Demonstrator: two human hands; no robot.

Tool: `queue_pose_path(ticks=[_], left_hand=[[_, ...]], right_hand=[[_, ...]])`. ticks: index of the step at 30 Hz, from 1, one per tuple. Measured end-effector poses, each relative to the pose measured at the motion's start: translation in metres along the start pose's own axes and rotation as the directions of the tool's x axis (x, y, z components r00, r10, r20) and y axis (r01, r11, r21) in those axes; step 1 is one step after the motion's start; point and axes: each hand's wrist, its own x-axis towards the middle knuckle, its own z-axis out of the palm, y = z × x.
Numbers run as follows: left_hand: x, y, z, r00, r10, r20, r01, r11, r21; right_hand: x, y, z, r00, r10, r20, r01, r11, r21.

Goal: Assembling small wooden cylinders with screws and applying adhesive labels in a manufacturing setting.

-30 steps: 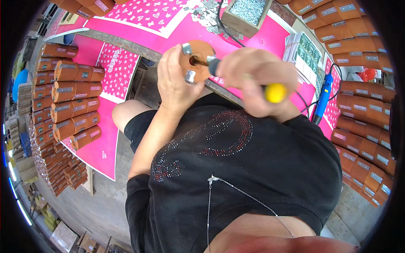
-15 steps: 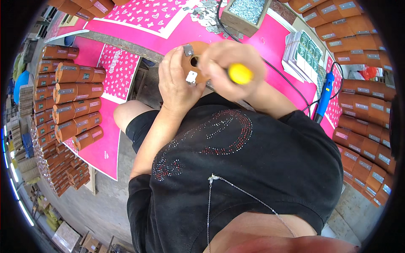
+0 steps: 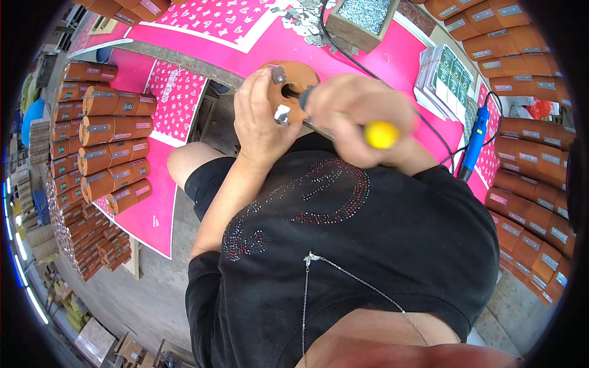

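Note:
My left hand (image 3: 261, 119) is wrapped around a round orange-brown piece (image 3: 305, 75) from its left and lower side. A dark hole (image 3: 288, 91) sits in the middle of its face. A small grey metal plate (image 3: 278, 74) and a shiny plate (image 3: 283, 114) lie at the face's edge, by my fingers and thumb. My right hand (image 3: 362, 113), smeared by motion, is closed around a hand tool with a yellow butt end (image 3: 381, 134). The tool's dark front end points at the hole; its tip is hidden, and its exact kind cannot be made out.
Stacked orange-brown cylinders (image 3: 116, 129) stand at left, more cylinders (image 3: 531, 147) at right. Ahead on the pink table are a wooden box of small metal pieces (image 3: 362, 18), loose metal plates (image 3: 305, 18), cards (image 3: 446, 76), a blue corded tool (image 3: 475, 141) and a black cable.
My right hand and the yellow-ended tool have moved right and toward me, so the tool's dark front end now shows. The left hand still holds the round piece.

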Motion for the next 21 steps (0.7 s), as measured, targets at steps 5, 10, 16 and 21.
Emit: queue_pose_path(ticks=[5,10,16,21], left_hand=[[-0.008,-0.009,-0.004,0.99,-0.131,-0.048,0.126,0.987,-0.101],[-0.013,-0.019,-0.019,0.956,-0.289,-0.048,0.265,0.922,-0.283],[-0.005,-0.033,-0.057,0.681,-0.731,0.032,0.488,0.422,-0.764],[-0.008,-0.058,-0.081,0.566,-0.741,0.361,0.278,-0.241,-0.93]], right_hand=[[0.029,-0.039,-0.03,0.968,-0.216,-0.125,0.235,0.959,0.159],[0.034,-0.037,-0.068,0.962,-0.042,-0.27,0.074,0.991,0.112],[0.024,-0.004,-0.054,0.956,0.05,-0.289,-0.014,0.992,0.124],[0.037,-0.001,-0.038,0.97,0.042,-0.241,0.022,0.966,0.258]])
